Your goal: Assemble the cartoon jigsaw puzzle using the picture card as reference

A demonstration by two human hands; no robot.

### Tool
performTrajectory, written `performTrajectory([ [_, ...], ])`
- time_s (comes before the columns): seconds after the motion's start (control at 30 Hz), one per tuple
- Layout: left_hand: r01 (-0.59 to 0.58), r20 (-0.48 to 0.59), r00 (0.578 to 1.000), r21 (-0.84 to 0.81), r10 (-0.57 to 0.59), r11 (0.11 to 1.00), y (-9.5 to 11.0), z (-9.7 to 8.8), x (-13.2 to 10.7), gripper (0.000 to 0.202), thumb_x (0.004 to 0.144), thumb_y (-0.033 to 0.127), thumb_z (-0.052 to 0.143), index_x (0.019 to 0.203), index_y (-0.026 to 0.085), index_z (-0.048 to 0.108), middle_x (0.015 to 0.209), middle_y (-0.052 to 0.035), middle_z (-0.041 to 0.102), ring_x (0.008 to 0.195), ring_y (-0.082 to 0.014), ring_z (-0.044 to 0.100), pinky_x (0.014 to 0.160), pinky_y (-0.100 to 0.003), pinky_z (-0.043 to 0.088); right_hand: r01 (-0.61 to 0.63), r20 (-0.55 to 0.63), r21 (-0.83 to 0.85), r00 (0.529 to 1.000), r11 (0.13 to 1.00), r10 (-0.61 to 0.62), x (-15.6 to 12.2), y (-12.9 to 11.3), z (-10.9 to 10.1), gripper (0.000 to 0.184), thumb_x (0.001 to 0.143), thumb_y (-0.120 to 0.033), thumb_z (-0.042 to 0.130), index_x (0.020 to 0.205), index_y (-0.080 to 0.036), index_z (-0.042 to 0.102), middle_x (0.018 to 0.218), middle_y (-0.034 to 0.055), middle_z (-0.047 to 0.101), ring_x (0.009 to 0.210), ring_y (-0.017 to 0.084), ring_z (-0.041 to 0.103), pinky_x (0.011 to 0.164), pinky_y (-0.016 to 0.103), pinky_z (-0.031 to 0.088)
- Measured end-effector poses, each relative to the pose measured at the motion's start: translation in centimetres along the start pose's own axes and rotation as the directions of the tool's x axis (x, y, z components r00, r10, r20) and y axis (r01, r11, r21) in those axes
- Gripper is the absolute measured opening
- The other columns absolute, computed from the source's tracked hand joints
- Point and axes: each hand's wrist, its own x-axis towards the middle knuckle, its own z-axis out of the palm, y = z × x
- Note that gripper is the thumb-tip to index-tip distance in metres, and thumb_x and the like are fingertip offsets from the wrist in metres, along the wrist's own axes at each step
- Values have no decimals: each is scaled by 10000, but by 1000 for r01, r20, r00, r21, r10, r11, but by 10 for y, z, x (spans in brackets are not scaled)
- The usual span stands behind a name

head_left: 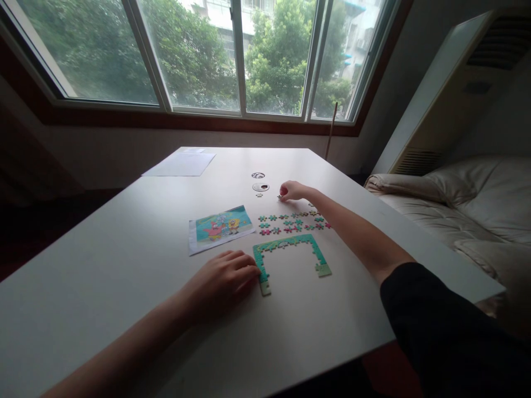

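Note:
A partly built green puzzle frame [290, 249] lies on the white table [103, 265], shaped like an arch with two legs. My left hand [222, 282] rests flat beside its left leg, fingers stretched out and touching the edge pieces. My right hand [292, 191] reaches far across, fingers pinched on a small puzzle piece [281, 197] beyond the loose pieces. Several loose puzzle pieces [292, 222] are spread in rows between the frame and that hand. A cartoon reference picture [219, 226] lies left of the loose pieces.
Two small round discs [260, 187] sit near the right hand. White paper sheets [180, 164] lie at the table's far left. A sofa with cushions [468, 204] stands to the right, a thin stick [331, 130] leans by the window.

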Motion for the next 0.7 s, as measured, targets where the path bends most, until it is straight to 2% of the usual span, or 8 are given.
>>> performTrajectory([
  [0.1,-3,-2,1000,3,3,1000,0,1,0,185,904,171,431,963,207,602,913,-46,634,831,-189,573,730,-323,446,66,-67,44,996,997,-63,-23,-11,3,206,759,-224,645,941,-128,630,958,80,663,791,124,593,637,202,430],
  [0.2,-12,-9,1000,1,12,1000,-1,1,0,184,900,161,431,958,203,600,908,-47,631,828,-189,570,725,-322,445,169,-79,115,984,979,-161,-60,-29,9,218,779,-288,632,946,-151,609,875,40,665,750,94,595,631,187,439],
  [0.27,-21,-13,1000,-2,21,1000,-1,1,0,177,896,156,437,962,202,595,913,-47,626,831,-190,565,730,-327,443,299,-50,263,954,917,-296,-90,-43,15,219,765,-302,645,910,-142,606,796,32,661,694,97,593,600,198,441],
  [0.33,-33,-18,999,-7,32,999,1,0,-1,168,890,154,446,958,203,592,921,-46,621,836,-191,560,738,-332,439,367,-8,368,920,854,-392,-120,-55,22,205,769,-298,638,902,-144,609,777,27,655,691,100,593,610,208,450],
  [0.43,-58,-14,998,-21,58,998,6,-1,-2,162,874,149,462,939,214,596,931,-41,614,845,-189,556,742,-330,431,373,56,460,894,806,-445,-157,-70,33,177,763,-277,644,873,-140,617,769,25,644,702,102,584,641,217,461],
  [0.5,-76,2,997,-28,76,997,10,-2,-2,163,866,151,471,936,223,599,936,-39,610,852,-189,556,747,-331,429,354,91,514,883,781,-460,-173,-77,40,162,762,-264,645,864,-140,620,775,23,638,703,99,579,634,206,458],
  [0.7,-76,29,997,-27,77,997,13,-3,-1,172,869,161,467,952,226,602,924,-40,609,842,-196,552,742,-344,428,336,93,519,892,786,-443,-181,-84,55,135,746,-227,645,848,-139,637,723,1,626,642,81,553,576,169,420],
])
